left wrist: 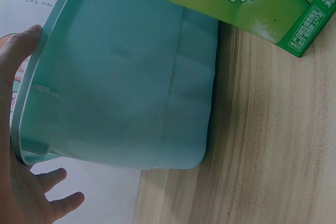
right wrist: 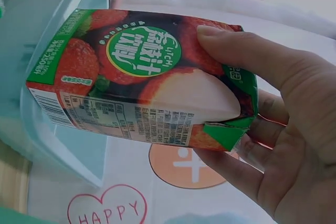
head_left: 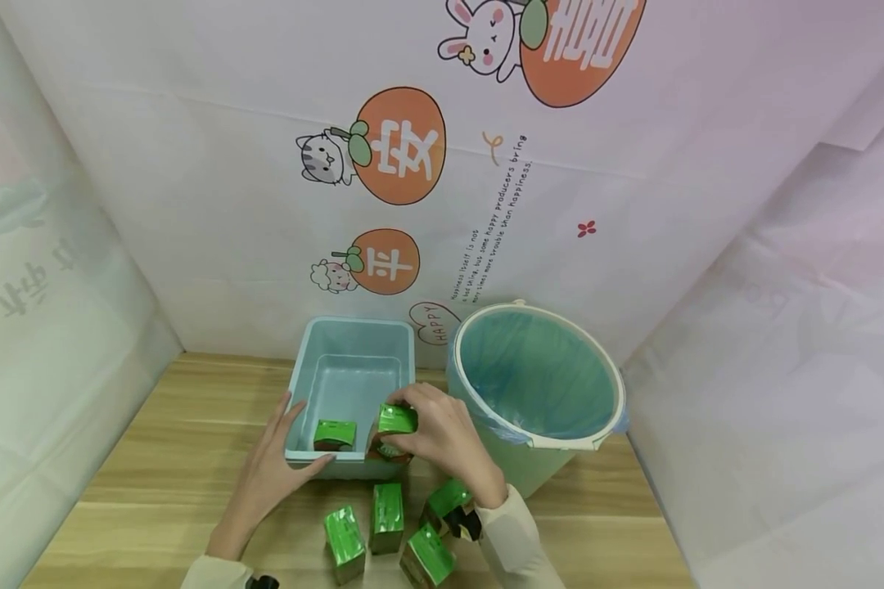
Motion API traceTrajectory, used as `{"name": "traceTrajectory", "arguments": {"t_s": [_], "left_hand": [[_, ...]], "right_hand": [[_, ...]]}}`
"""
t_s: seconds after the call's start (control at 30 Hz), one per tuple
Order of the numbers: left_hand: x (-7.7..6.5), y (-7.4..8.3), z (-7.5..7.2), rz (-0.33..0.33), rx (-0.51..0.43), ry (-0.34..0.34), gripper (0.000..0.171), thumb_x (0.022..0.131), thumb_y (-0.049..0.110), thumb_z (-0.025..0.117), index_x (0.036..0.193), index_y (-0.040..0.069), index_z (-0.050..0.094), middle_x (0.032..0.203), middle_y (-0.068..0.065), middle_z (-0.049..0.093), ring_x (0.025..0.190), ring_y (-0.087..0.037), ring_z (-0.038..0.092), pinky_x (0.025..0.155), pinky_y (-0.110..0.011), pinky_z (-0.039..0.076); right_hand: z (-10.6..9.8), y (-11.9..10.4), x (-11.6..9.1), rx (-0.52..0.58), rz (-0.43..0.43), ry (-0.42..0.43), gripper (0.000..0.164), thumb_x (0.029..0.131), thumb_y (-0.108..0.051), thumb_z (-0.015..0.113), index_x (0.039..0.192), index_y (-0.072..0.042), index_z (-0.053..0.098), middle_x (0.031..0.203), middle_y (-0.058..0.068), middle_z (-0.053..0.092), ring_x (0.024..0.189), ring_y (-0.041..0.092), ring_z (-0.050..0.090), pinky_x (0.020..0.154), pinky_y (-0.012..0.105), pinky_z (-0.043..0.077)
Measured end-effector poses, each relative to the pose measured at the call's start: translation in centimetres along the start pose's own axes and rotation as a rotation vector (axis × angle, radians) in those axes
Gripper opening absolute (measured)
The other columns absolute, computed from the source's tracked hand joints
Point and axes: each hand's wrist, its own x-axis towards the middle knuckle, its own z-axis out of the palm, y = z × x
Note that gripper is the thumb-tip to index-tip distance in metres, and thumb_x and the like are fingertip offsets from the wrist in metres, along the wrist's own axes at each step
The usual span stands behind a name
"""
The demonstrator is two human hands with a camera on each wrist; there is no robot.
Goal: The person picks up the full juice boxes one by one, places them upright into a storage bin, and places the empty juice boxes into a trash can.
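My right hand (head_left: 442, 429) holds a litchi juice box (right wrist: 173, 82) over the front right corner of a light blue plastic bin (head_left: 361, 335). In the right wrist view the thumb presses its printed face and the fingers are behind its end. The box is red and dark with green ends. My left hand (head_left: 268, 458) grips the bin's front left corner, thumb along the front rim and fingers at the left rim. Inside the bin, near the front wall, lies another green-topped juice box (head_left: 335, 433).
Several green-topped juice boxes (head_left: 388, 515) stand on the wooden table (head_left: 140, 491) in front of the bin. A tall pale bucket (head_left: 534, 466) with a bluish plastic liner stands to the right. Behind hangs a white sheet (head_left: 228, 204) printed with cartoon animals and oranges.
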Motion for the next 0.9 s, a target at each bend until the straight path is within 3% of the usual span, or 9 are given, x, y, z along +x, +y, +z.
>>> {"name": "traceTrajectory", "arguments": {"t_s": [0.57,0.9], "left_hand": [[0.1,-0.2,-0.2,-0.005,-0.004,-0.023,0.098,0.088,0.050,0.085,0.163,0.009,0.037,0.175,-0.018,0.017,0.140,-0.060,0.042,0.095,-0.077,0.049],[-0.1,-0.2,-0.1,0.003,-0.013,-0.016,0.097,0.088,0.049,0.085,0.163,0.011,0.036,0.176,-0.016,0.016,0.139,-0.061,0.043,0.093,-0.078,0.049]], "right_hand": [[3.2,0.4,4.0,-0.007,-0.002,-0.005,0.042,0.082,-0.025,0.095,0.116,-0.010,0.075,0.107,0.005,0.074,0.086,0.017,0.069,0.069,0.031,0.059],[5.7,1.8,4.0,-0.001,0.039,-0.039,0.041,0.082,-0.025,0.094,0.115,-0.011,0.074,0.109,0.004,0.074,0.089,0.019,0.070,0.071,0.033,0.060]]}}
